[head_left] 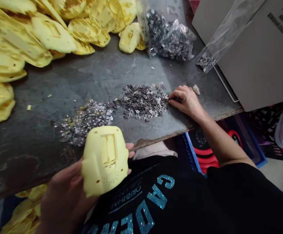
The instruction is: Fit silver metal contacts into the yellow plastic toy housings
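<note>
My left hand [67,191] grips a yellow plastic shell [105,162] over the table's front edge. The shell's outer face is toward me, with a rectangular battery recess, screw holes and a cluster of small holes. My right hand [186,100] is at the right edge of a heap of small dark metal pieces [143,102], thumb and forefinger pinched together; what lies between the fingertips is too small to make out. A second heap of shinier silver metal pieces [88,118] lies to the left, just beyond the shell.
Many yellow shells [52,34] are piled at the back left. Clear bags of metal parts [175,40] stand at the back, beside a large grey box [248,55]. A white lump [196,89] sits past my right hand. Below the table is a blue crate [192,152] with red-and-black items.
</note>
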Demonstrator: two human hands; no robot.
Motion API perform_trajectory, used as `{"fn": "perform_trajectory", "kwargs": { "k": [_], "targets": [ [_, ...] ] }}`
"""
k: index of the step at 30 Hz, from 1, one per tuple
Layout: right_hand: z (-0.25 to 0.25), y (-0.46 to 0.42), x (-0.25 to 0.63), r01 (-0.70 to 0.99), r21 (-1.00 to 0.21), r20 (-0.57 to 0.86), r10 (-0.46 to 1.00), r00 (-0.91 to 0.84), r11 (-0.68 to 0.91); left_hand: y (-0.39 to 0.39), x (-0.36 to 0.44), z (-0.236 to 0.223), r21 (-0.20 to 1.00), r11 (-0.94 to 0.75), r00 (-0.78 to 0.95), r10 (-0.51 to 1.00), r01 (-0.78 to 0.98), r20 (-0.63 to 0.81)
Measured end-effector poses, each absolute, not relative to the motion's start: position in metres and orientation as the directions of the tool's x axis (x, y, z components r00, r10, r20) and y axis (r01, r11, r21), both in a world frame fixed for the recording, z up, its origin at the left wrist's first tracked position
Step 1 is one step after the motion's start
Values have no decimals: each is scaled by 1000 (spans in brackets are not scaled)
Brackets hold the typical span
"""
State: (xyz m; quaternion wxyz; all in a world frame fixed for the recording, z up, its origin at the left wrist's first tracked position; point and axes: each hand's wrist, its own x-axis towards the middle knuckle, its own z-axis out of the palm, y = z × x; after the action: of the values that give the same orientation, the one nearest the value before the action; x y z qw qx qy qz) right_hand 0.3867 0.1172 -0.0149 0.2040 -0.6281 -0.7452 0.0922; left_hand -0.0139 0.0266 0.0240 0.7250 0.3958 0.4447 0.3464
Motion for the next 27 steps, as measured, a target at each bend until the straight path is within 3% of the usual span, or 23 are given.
{"fn": "perform_trajectory", "kwargs": {
  "k": [3, 7, 10, 14, 18, 27],
  "targets": [
    [-11, 116, 389, 890, -408, 208, 970, -126, 203, 31, -12, 18, 724, 623, 445, 761, -296, -473],
    [7, 98, 375, 830, -463, 337, 928, -159, 310, 35, -3, 9, 707, 589, 470, 789, -392, -396],
    [25, 81, 347, 691, -540, 429, 863, -265, 481, 35, 10, 10, 683, 602, 571, 756, -413, -320],
    [41, 72, 303, 483, -602, 507, 772, -384, 635, 34, 19, 18, 551, 712, 638, 676, -435, -370],
    [43, 75, 274, 360, -562, 572, 665, -481, 744, 29, 16, 26, 407, 766, 678, 636, -497, -369],
    [49, 80, 257, 379, -442, 550, 580, -601, 813, 23, 4, 25, 360, 785, 727, 611, -504, -314]
  ]
}}
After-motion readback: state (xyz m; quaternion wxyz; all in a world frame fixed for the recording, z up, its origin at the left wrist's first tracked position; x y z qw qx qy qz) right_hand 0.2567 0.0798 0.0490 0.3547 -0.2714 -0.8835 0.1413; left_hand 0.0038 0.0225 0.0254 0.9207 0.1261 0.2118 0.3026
